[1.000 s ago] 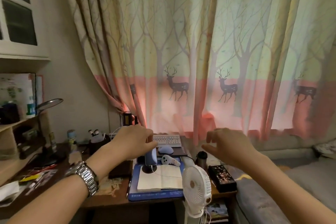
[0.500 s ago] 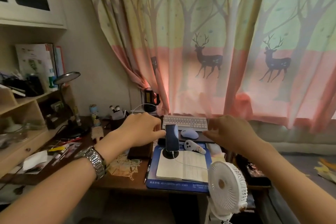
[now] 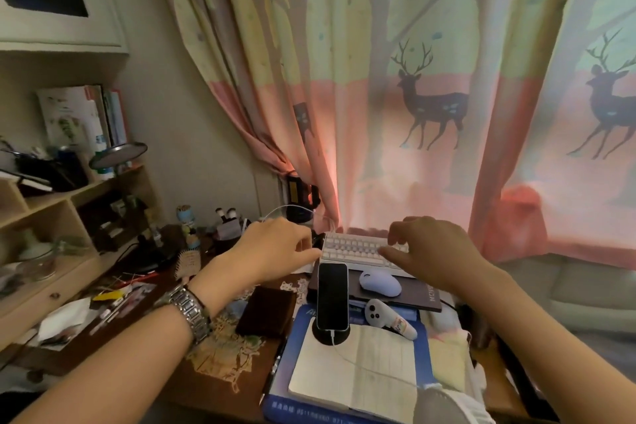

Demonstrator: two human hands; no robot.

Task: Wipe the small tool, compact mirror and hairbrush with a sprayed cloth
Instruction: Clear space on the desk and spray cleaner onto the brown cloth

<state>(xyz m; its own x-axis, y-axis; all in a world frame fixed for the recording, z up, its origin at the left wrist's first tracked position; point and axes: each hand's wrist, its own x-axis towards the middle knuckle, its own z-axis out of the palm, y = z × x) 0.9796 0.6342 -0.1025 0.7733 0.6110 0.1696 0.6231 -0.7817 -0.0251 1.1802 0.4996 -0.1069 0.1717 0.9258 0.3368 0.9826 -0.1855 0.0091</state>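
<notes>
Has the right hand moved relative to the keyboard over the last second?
Yes. The right hand has gone forward toward the curtain: it was short of the keyboard and right of it, and now hovers over its right end, fingers curled above the keys.

Hairbrush (image 3: 187, 262): desk (image 3: 220, 385), left of keyboard (image 3: 358, 249)
Phone (image 3: 332, 296): upright, before keyboard
Mouse (image 3: 380, 282): right of phone

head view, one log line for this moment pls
left hand: open, above desk | right hand: open, over keyboard | hairbrush: untouched | cloth: not seen
</notes>
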